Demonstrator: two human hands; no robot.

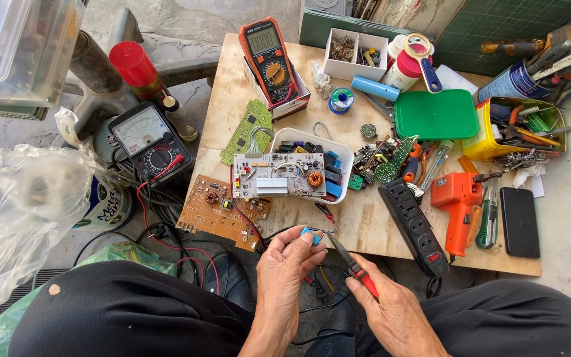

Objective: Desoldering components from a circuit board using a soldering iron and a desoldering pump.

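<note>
Closest to me, my left hand pinches a small blue component in closed fingers at the desk edge, while my right hand grips a red probe whose tip touches it; judging by this, testing is underway. Farther off, the white tray holds blue and black parts under a circuit board, and the white divided box holds small scrap bits.

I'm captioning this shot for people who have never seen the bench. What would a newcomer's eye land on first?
First the two hands at the bottom centre: the left hand pinches a small blue part and the right hand holds a red-handled probe to it. Next come the orange multimeter at the top of the wooden board, the green lid to the right, and the orange glue gun below it.
</note>
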